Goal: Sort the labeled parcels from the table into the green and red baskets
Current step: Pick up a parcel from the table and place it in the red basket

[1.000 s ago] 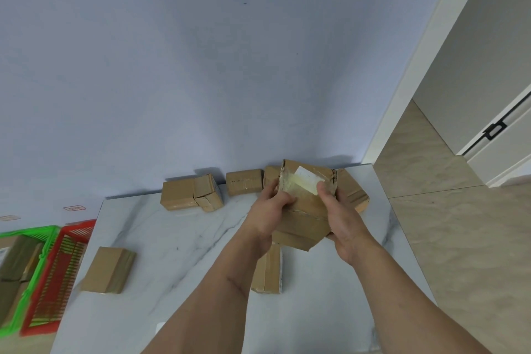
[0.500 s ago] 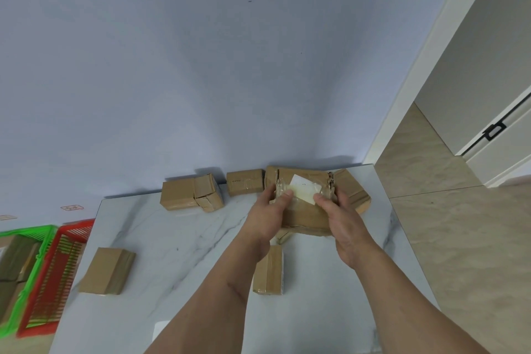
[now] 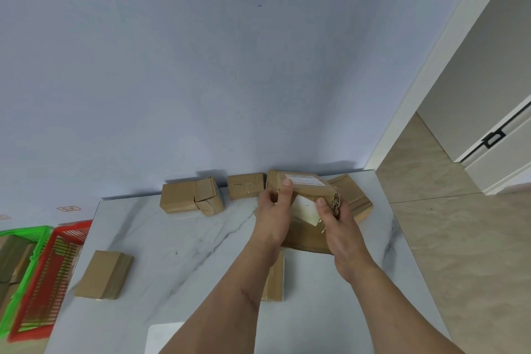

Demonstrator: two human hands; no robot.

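Both my hands hold one brown cardboard parcel (image 3: 309, 234) above the far right of the white marble table (image 3: 178, 241). My left hand (image 3: 273, 215) grips its left end, thumb on top near a white label. My right hand (image 3: 334, 221) grips its right end beside a second white label. Another parcel (image 3: 352, 198) lies behind it near the table's right edge. More parcels lie at the back (image 3: 191, 195) (image 3: 245, 185), at the front left (image 3: 105, 274), and under my left forearm (image 3: 274, 279). The red basket (image 3: 43, 282) and the green basket (image 3: 20, 253) stand left of the table.
The blue wall rises right behind the back row of parcels. The green basket holds several brown parcels. A white sheet (image 3: 165, 338) lies at the table's near edge. To the right are a tan floor and a doorway with a white door.
The held parcel has been turned in my hands, so its top face with a label now tilts away and a second white label faces me. My hands shifted slightly right.
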